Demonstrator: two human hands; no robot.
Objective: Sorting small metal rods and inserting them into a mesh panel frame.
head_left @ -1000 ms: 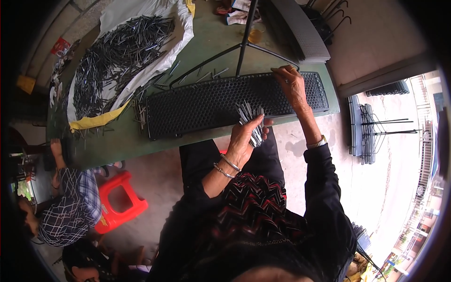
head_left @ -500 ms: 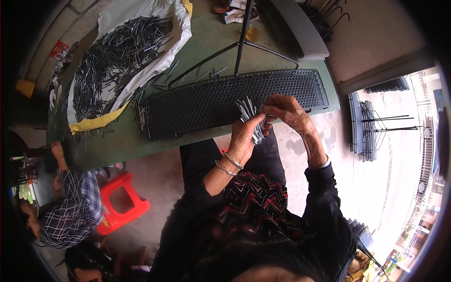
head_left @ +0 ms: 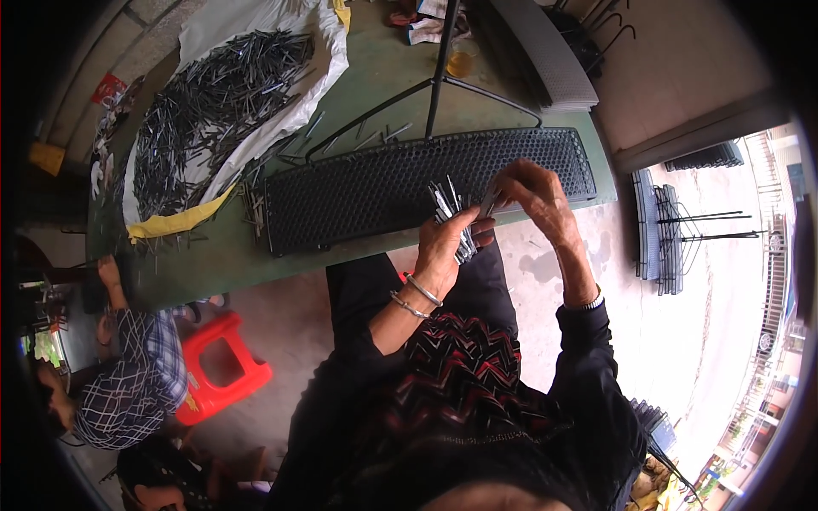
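Observation:
A bundle of thin grey metal strips (head_left: 445,203) is gripped in my left hand (head_left: 441,249), its ends fanning out above and below my thumb. Just to the right, my right hand (head_left: 538,198) is closed, with thumb and fingers pinching one flat metal strip (head_left: 488,204) that slants down toward the bundle. Both hands are over the near edge of a black perforated metal panel (head_left: 366,183), which lies along the table. A black bent-rod frame (head_left: 432,102) rises from the panel's far side.
A white sack (head_left: 332,64) spread open at the far left holds a heap of dark strips (head_left: 187,119); loose ones lie on the green table (head_left: 383,102). Stacked grey panels (head_left: 554,72) and an amber cup (head_left: 460,63) stand behind. A co-worker (head_left: 119,383) sits left, by a red stool (head_left: 256,373).
My right hand has shifted slightly right and up, away from the bundle, and the strip in its fingers now shows. My left hand stays nearly where it was.

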